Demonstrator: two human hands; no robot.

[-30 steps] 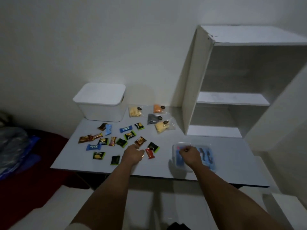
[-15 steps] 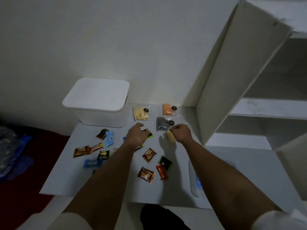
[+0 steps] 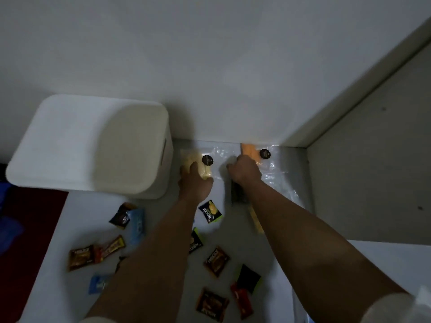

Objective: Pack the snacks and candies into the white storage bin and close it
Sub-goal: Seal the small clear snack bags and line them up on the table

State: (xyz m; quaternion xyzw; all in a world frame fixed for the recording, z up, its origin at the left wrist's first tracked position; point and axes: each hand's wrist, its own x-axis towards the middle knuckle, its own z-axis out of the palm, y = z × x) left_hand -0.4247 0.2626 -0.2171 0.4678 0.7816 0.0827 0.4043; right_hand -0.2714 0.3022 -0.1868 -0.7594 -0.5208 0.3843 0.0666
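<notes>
The white storage bin (image 3: 88,145) stands lidded at the table's (image 3: 163,231) far left, against the wall. Just to its right, the left hand (image 3: 194,180) rests on the yellow snack bag (image 3: 198,165); whether it grips is unclear. The right hand (image 3: 245,170) reaches the orange snack bag (image 3: 250,151), fingers curled, grip hidden. Candies (image 3: 215,261) lie scattered nearer.

Legible print on the wrappers before you.
You can read "NEXTAR" on the black-and-green wrapper (image 3: 210,211) near your left wrist; the same word shows, blurred, on a second green-edged wrapper (image 3: 195,242) and a brown wrapper (image 3: 215,261). Other labels are unreadable.
</notes>
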